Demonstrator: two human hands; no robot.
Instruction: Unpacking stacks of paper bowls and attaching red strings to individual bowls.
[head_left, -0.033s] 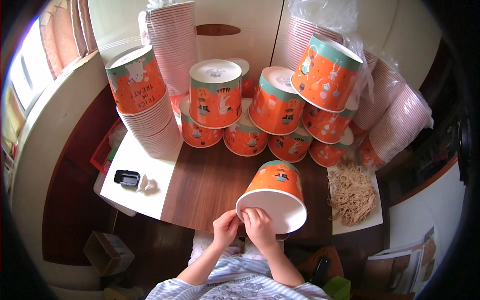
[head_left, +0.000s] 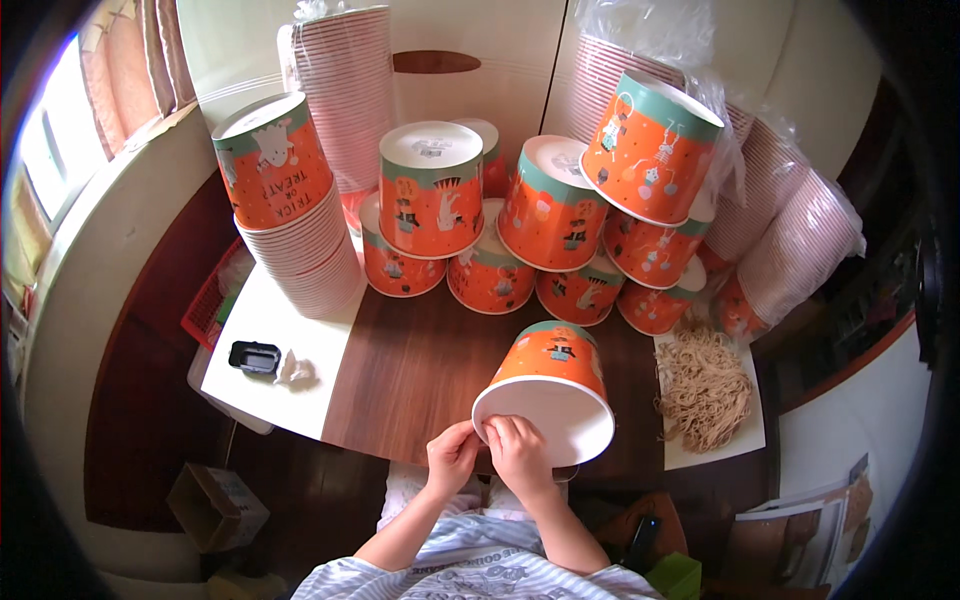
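Almost everything was kept as in the earlier frame: the orange bucket (head_left: 550, 355), the left hand (head_left: 453, 458) and the right hand (head_left: 518, 452) were held in the same places, and only a very slight shift of the surroundings could be noticed.

The grip of both hands was kept narrow, with the fingers bent and the fingertips brought together at the lower left part of the bucket's white rim. The rim was approached by the left fingers from outside, while the right fingers were placed just inside the mouth. Whether the rim itself or something thin was pinched could not be told, since the fingertips were hidden.

Both forearms were extended from the lower edge and angled inward, with the backs of the hands turned upward and the hands set close beside each other. The bucket was tilted on its side at the near edge of the brown tabletop (head_left: 400, 370), its open mouth turned toward the person. Behind it, upside-down buckets (head_left: 430, 210) were stacked in tiers. A heap of tan strings (head_left: 705, 385) was laid to the right, and a small black tray (head_left: 254, 357) was placed to the left.
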